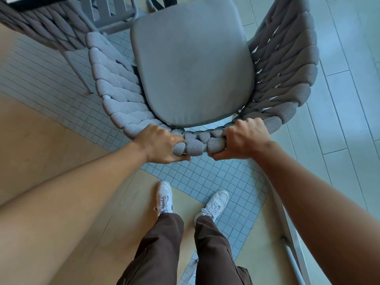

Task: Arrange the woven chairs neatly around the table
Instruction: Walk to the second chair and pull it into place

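A grey woven chair [115,93] with a grey seat cushion [191,58] stands right in front of me, seen from above. Its curved rope back faces me. My left hand [158,144] grips the top rim of the backrest left of centre. My right hand [244,138] grips the same rim right of centre. A second woven chair [41,25] stands at the upper left, its back close to the first chair's left arm. A corner of the table [30,2] shows at the top left edge.
Grey slatted frame parts [111,15] sit beyond the chair at the top. The floor has beige tiles, a band of small blue mosaic tiles and pale planks on the right. A metal rail [292,233] runs along the floor at the lower right. My feet stand just behind the chair.
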Demonstrator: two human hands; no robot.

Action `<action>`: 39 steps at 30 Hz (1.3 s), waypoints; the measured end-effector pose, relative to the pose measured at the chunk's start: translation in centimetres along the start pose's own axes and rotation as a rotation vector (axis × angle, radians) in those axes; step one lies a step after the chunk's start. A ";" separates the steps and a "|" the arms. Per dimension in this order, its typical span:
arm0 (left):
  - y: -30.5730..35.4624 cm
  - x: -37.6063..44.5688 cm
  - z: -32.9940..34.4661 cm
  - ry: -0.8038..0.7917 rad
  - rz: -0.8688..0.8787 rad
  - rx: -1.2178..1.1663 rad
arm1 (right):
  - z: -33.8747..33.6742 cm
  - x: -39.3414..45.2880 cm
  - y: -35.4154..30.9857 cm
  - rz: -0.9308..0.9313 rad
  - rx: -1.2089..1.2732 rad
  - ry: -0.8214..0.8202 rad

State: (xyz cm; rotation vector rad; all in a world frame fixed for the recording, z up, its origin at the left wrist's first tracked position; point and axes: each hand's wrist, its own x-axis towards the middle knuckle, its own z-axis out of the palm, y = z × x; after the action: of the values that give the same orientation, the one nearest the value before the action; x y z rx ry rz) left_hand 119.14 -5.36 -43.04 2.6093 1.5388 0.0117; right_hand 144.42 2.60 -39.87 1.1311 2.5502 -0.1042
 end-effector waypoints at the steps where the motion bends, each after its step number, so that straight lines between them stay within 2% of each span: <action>1: -0.4 0.0 0.0 -0.004 0.000 0.012 | -0.2 0.3 -0.2 0.012 -0.002 -0.006; 6: -1.6 -0.6 0.0 -0.020 0.018 0.008 | -0.6 0.8 -1.3 0.059 0.026 -0.047; 13: -1.9 -3.3 0.2 -0.118 0.048 -0.052 | 0.7 -1.2 -4.3 0.066 0.117 0.006; 16: -2.3 -3.5 0.0 -0.090 0.052 -0.062 | 0.7 -1.1 -4.4 0.063 0.088 0.003; 19: -2.3 -3.6 -0.4 -0.117 0.004 -0.045 | 0.6 -0.8 -4.5 0.079 0.089 -0.004; 22: -0.3 -4.0 -0.5 -0.102 -0.075 -0.090 | 1.2 -2.0 -3.7 0.019 0.171 -0.030; 24: 2.4 -4.2 -0.9 0.038 -0.267 -0.112 | 1.7 -3.5 -3.4 0.059 0.330 0.163; 25: 4.2 -4.2 -1.4 0.141 -0.453 -0.160 | 2.0 -4.4 -3.5 0.144 0.410 0.310; 27: 7.7 -4.1 -1.3 0.376 -0.985 -0.431 | 2.3 -5.8 -4.1 0.505 0.609 0.537; 29: 9.6 -3.3 -1.0 0.545 -1.561 -0.853 | 2.6 -6.3 -4.7 0.961 1.044 0.539; 30: 9.9 -2.9 -0.8 0.595 -1.781 -1.119 | 2.8 -6.2 -4.8 1.151 1.330 0.462; 31: 9.8 -2.4 -0.9 0.632 -1.922 -1.415 | 2.8 -5.9 -4.8 1.290 1.609 0.352; 32: 9.4 -1.9 -0.9 0.664 -1.958 -1.726 | 2.7 -5.5 -4.7 1.344 1.883 0.245; 33: 8.9 -1.5 -0.9 0.675 -1.918 -1.980 | 2.6 -5.0 -4.5 1.324 2.117 0.145; 34: 8.6 -1.0 -1.0 0.666 -1.856 -2.114 | 2.6 -4.5 -4.4 1.262 2.257 0.085; 36: 8.4 -0.2 -1.0 0.662 -1.809 -2.130 | 2.1 -3.7 -4.1 1.220 2.284 0.061; 39: 8.6 0.3 -1.3 0.677 -1.831 -2.076 | 1.6 -3.2 -3.8 1.288 2.294 0.092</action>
State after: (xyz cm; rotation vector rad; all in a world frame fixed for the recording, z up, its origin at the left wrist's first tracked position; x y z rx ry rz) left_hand 126.69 -9.06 -40.92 -0.5747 1.5186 1.2818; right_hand 144.09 -2.53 -40.53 2.6656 0.0503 -2.6554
